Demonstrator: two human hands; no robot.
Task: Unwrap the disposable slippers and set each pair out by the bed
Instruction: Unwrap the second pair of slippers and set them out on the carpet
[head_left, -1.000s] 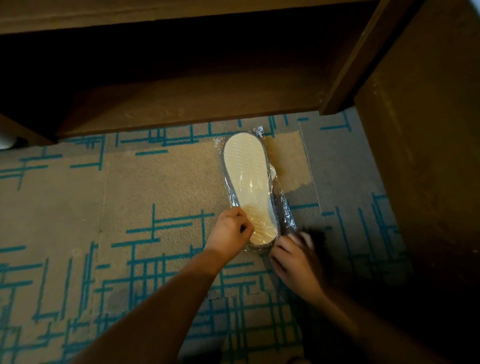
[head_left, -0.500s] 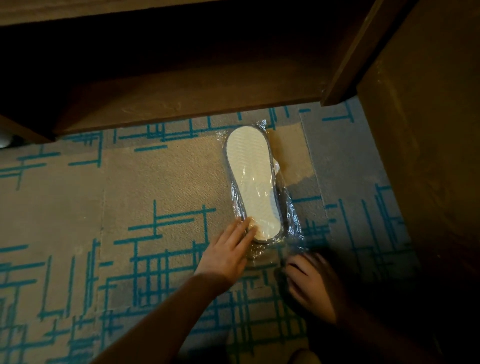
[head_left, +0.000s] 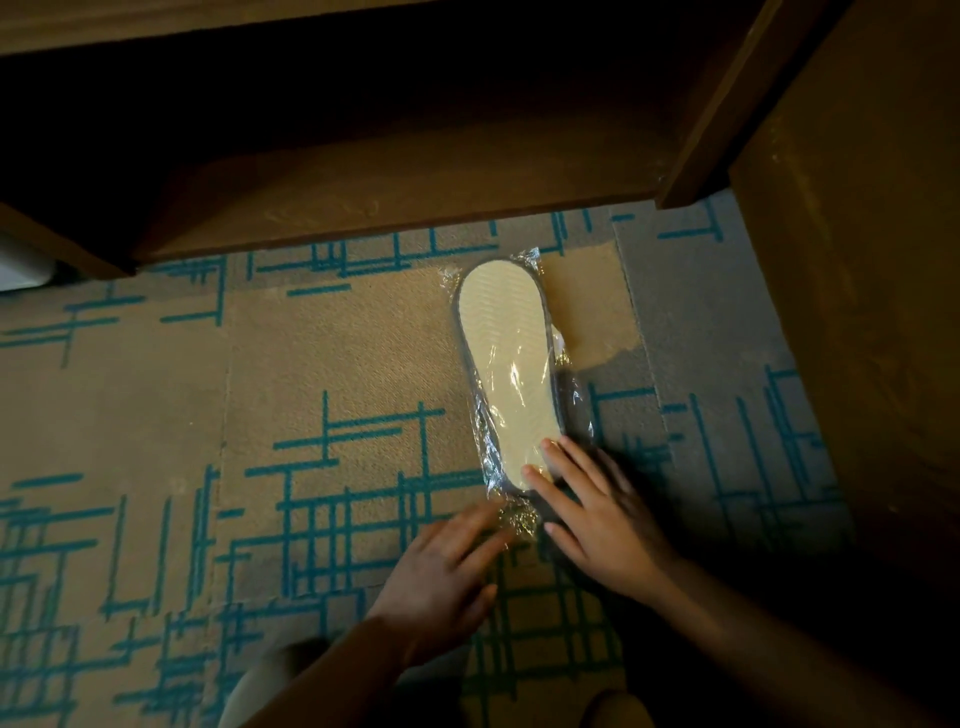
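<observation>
Two hands meet at the near end of a wrapped slipper pack (head_left: 511, 379), lying sole-up on the carpet (head_left: 311, 364) before a wooden frame (head_left: 389, 208). Right hand (head_left: 602, 514): fingers spread flat on the heel. Left hand (head_left: 441, 577): open, fingertips touching the crumpled wrap (head_left: 514, 522).

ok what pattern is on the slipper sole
A pale cream sole with a fine wavy chevron tread and grey edging, under clear plastic wrap; seen in the head view.

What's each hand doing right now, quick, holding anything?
Left hand: open, fingers spread, blurred, at the crinkled end of the plastic wrapper; grips nothing.
Right hand: open, flat, fingertips resting on the wrapped slippers; holds nothing.
</observation>
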